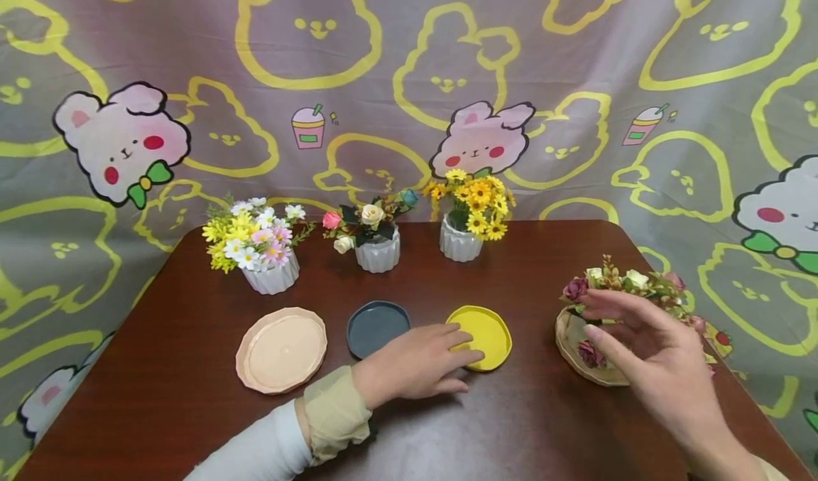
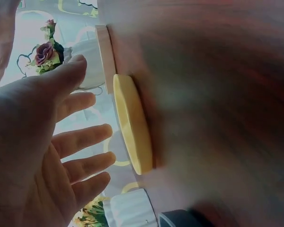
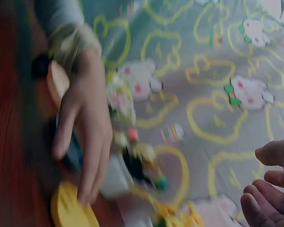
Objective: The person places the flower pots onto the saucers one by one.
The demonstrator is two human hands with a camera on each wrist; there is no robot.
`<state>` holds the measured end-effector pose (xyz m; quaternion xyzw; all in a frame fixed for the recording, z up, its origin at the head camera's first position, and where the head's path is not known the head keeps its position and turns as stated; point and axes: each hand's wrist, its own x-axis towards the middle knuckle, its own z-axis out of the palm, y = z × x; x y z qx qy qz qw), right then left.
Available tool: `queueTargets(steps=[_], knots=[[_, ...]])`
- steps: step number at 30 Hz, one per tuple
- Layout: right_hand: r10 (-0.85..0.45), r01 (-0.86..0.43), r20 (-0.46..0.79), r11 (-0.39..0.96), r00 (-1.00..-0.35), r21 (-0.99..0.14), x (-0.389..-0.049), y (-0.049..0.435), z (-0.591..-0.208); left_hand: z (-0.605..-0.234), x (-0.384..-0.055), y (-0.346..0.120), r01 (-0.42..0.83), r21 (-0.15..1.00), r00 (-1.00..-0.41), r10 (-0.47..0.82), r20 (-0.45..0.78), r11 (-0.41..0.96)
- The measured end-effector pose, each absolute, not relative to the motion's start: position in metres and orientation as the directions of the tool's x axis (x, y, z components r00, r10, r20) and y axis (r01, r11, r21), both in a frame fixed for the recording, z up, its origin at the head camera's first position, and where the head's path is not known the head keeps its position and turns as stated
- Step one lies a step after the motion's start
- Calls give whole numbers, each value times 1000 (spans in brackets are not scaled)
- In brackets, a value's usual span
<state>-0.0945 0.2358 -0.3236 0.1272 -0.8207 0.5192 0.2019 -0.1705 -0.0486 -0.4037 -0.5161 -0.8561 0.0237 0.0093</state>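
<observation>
My left hand point(image 1: 415, 364) reaches over the near left part of a yellow saucer point(image 1: 495, 332), fingers extended and spread. In the left wrist view, the fingertips show apart from the saucer's side. My right hand point(image 1: 674, 367) is at the right, in front of an arrangement of purple and cream roses point(image 1: 575, 288). Its fingers are loosely bent, with nothing between them in the right wrist view. The roses' white pot point(image 2: 90, 59) stands on a tan saucer point(image 1: 564, 339); my right hand hides part of both in the head view.
Left of the yellow saucer lie a dark blue saucer point(image 1: 377, 325) and a peach saucer point(image 1: 284, 353). Behind them stand white pots with daisies point(image 1: 271, 278), mixed roses point(image 1: 378, 253) and yellow flowers point(image 1: 461, 243). A patterned curtain point(image 1: 383, 62) hangs behind the brown table point(image 1: 198, 396).
</observation>
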Motion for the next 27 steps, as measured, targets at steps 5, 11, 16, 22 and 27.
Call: queueTargets(steps=[5,11,16,22,27], knots=[[-74,-421,425,371,-902,-828,-117,195,-331,-407,-168,-55,882,-81,-467,884,-8,465],[-52,-295,294,332,-954,-896,-152,169,-353,-411,-165,-59,887,-123,-442,895,63,446],[-11,-157,160,283,-987,-946,-182,155,-375,-412,-163,-62,883,-137,-439,893,97,449],[55,-66,86,303,-995,-951,-212,142,-396,-411,-161,-64,878,-141,-449,890,82,457],[130,9,37,332,-991,-943,-230,142,-408,-409,-160,-65,876,-161,-449,890,78,455]])
